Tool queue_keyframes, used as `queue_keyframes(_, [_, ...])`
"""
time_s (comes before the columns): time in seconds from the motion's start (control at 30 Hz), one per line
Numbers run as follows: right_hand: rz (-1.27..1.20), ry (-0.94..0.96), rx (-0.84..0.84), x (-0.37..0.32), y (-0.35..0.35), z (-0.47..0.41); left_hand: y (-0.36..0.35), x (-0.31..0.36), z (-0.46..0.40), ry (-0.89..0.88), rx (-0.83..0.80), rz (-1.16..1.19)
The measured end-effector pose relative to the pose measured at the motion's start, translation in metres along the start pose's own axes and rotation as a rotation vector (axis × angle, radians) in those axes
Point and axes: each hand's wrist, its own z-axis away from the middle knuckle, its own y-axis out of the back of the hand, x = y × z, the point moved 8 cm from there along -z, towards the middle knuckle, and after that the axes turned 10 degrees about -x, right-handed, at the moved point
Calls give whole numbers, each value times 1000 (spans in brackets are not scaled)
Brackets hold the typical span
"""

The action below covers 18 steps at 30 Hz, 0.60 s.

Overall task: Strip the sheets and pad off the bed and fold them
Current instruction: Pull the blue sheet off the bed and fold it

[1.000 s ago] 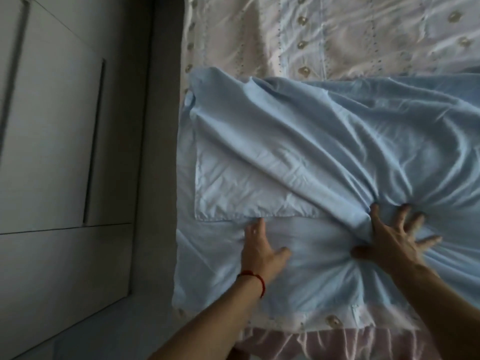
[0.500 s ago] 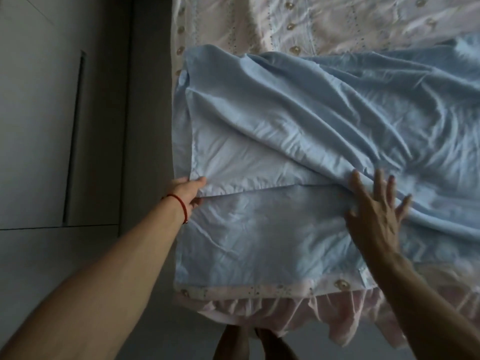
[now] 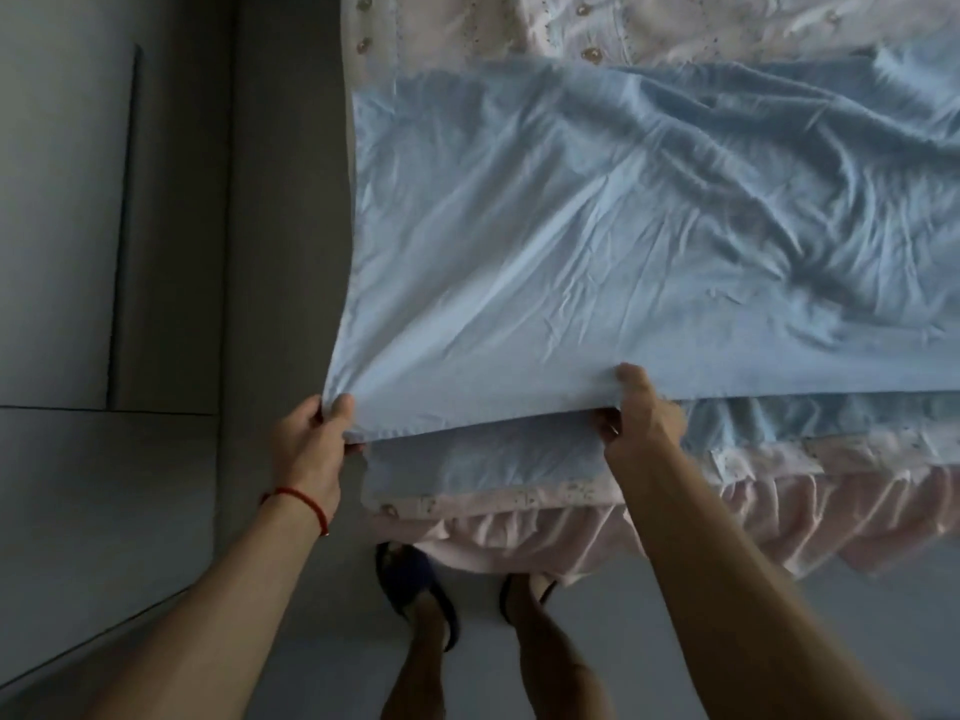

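A light blue sheet (image 3: pixel 571 241) lies spread and creased over the bed, folded so an upper layer covers a lower one (image 3: pixel 483 459). My left hand (image 3: pixel 311 439) grips the near left corner of the upper layer. Further right along the same near edge, my right hand (image 3: pixel 641 418) pinches it, thumb on top. That edge is lifted a little off the lower layer. Under the blue sheet lies a pale pink patterned bed cover (image 3: pixel 623 28), with a pink frilled skirt (image 3: pixel 779 517) hanging at the near side.
A grey wall or wardrobe panel (image 3: pixel 104 252) runs along the left, close to the bed's edge. My feet in dark slippers (image 3: pixel 415 589) stand on the grey floor against the bed skirt.
Both hands left the flat sheet surface and took hold of the upper layer's near edge. That layer has been drawn toward me and now covers most of the lower one.
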Motion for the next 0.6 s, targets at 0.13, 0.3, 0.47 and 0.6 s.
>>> queue_keyframes(0.13, [69, -30, -26, 23, 27, 12, 7, -53, 13, 54, 36, -1])
queue_keyframes(0.3, [84, 19, -23, 42, 44, 12, 17, -67, 15, 5, 33, -189])
queue_keyframes(0.47, [200, -46, 16, 66, 55, -1, 10, -74, 11, 68, -68, -501])
queue_keyframes(0.6, [287, -77, -4, 84, 56, -2, 10, -64, 4, 49, -83, -654])
